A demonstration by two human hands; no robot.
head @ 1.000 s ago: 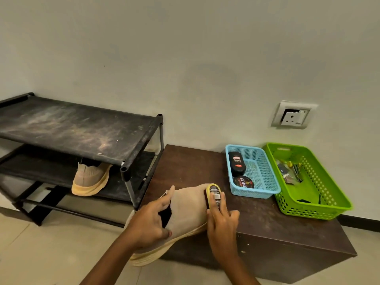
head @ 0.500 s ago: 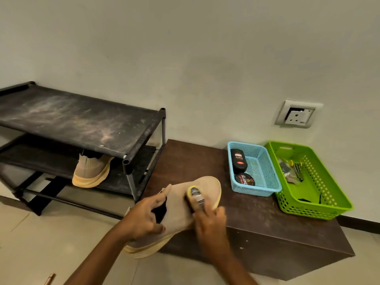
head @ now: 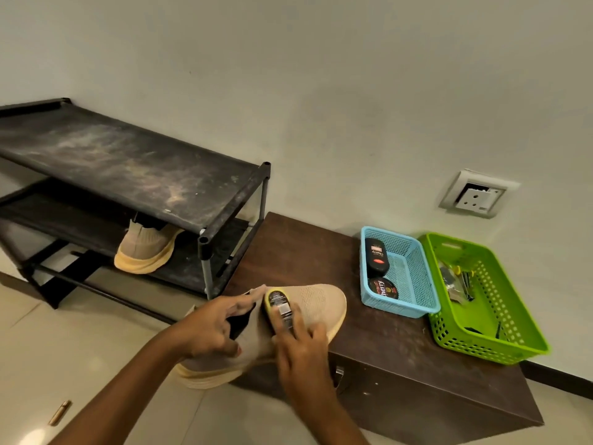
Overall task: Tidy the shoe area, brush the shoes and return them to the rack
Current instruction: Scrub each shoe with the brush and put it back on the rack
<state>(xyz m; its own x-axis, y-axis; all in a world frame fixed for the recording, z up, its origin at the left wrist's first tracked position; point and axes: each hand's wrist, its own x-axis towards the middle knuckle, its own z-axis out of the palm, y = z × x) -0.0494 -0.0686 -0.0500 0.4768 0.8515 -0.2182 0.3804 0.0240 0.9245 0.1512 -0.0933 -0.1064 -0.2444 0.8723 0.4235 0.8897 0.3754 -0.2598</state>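
My left hand (head: 214, 329) is gripping the shoe (head: 321, 305) at its collar, steadying it while my right hand (head: 301, 350), fingers curled over the brush (head: 279, 308), is pressing it onto the upper. The shoe is lying on the dark cabinet (head: 305, 252), heel overhanging the floor (head: 96, 348), beside the dusty rack (head: 128, 162) holding its mate (head: 144, 252).

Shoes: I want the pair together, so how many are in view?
2. One shoe rests on the cabinet, held by the left hand while the right hand holds a brush to it; the second shoe sits on the lower shelf of the rack. Others may be hidden.
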